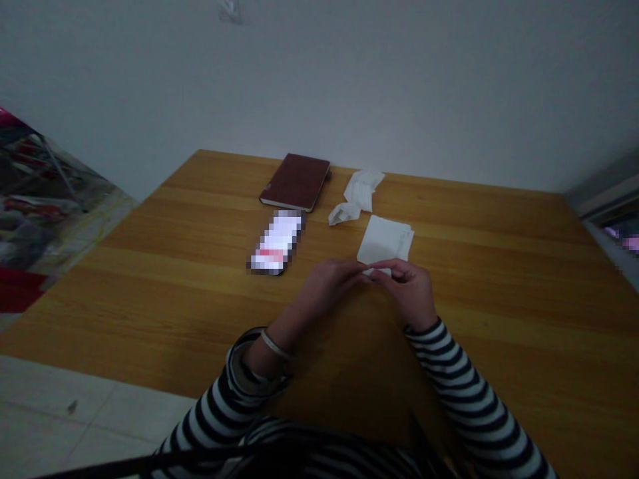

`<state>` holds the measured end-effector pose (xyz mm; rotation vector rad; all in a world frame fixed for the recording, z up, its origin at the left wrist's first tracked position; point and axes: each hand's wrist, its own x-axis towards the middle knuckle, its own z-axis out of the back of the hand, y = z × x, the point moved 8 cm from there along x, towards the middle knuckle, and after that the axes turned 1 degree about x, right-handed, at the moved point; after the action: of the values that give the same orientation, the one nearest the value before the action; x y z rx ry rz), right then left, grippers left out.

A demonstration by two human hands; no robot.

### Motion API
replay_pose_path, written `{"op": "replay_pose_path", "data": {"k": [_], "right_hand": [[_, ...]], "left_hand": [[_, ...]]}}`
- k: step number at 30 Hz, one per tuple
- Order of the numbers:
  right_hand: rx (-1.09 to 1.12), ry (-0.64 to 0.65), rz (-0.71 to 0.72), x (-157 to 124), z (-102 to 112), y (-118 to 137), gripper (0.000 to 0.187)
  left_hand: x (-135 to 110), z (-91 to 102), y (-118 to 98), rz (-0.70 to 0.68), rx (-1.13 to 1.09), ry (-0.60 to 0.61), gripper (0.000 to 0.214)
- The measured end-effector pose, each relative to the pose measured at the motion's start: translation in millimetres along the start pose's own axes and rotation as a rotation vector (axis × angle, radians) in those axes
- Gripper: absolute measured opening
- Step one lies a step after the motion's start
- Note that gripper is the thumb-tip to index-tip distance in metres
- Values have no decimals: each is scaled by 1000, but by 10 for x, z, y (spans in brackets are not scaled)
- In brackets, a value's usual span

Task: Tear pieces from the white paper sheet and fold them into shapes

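My left hand and my right hand meet over the wooden table, their fingertips pinched on a small white piece of paper. Most of that piece is hidden by the fingers, so its folds cannot be made out. Just beyond the fingertips lies a small stack of white paper sheets, with faint writing along its right side. Farther back are a crumpled strip of white paper and a smaller crumpled piece touching or close to it.
A closed dark red notebook lies near the table's back edge. In front of it is a phone with a lit, blurred screen. The wooden table meets a pale wall. Cluttered items stand on the floor at left.
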<state>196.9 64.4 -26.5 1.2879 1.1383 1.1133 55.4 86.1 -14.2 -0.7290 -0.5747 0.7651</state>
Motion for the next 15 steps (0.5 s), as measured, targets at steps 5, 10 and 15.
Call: {"op": "replay_pose_path", "data": {"k": [5,10,15], "right_hand": [[19,-37,-29,14,74,-10,22],[90,-40,-53,47,139,-61,29],[48,-62,-42,64,166,-48,25]], "left_hand": [[-13,26,-74,5,-92,-3,34],[-25,37,-47,34,-68,-4,31],[-13,17,-19,69,-104,18,38]]}}
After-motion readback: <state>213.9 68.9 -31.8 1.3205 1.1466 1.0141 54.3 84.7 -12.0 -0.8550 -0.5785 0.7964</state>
